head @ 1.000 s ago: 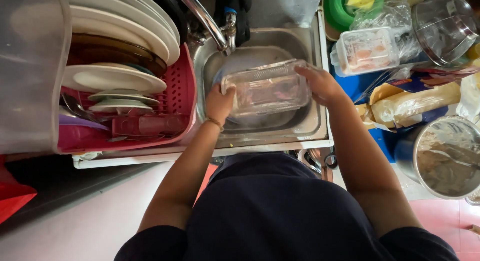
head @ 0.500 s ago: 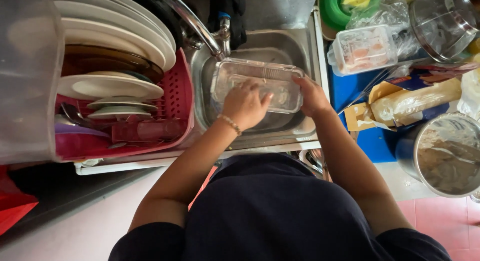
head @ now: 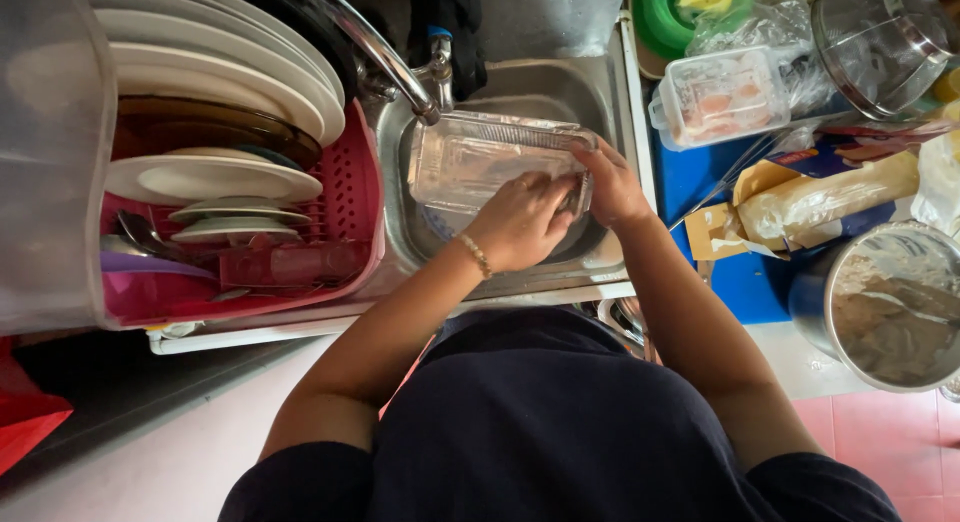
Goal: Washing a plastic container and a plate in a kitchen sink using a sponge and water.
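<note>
A clear rectangular plastic container (head: 480, 162) is held over the steel sink (head: 600, 92), just under the spout of the tap (head: 385, 57). My right hand (head: 612, 187) grips the container's right end. My left hand (head: 522, 220), with a bracelet at the wrist, rests inside the container near that same right end, fingers bent against its inner surface. No water stream is visible.
A pink dish rack (head: 345, 182) with white plates (head: 220, 72) and small saucers stands left of the sink. To the right are a lidded plastic box (head: 715, 97), a glass bowl (head: 880, 42), food packets (head: 830, 197) and a metal pot (head: 885, 307).
The container has moved up and under the tap spout. My left hand left the container's left edge and now sits inside it at the right end, close to my right hand.
</note>
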